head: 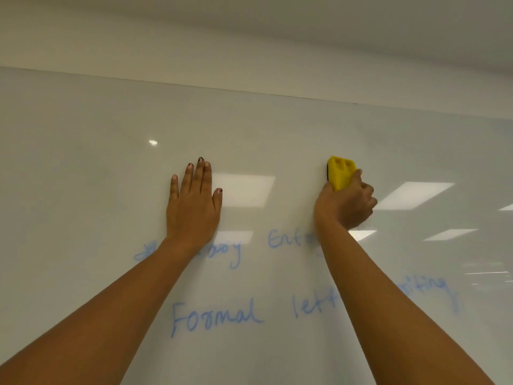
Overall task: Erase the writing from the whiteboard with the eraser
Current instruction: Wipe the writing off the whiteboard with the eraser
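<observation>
Glossy whiteboard (83,162) with faint blue writing (216,318)

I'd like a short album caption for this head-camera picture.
Right hand holds a yellow eraser against the whiteboard, left hand flat beside it, blue writing below.

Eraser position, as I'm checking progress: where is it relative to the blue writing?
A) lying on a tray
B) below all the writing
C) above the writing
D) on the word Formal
C: the right hand holds the eraser against the board, above both lines of writing.
</observation>
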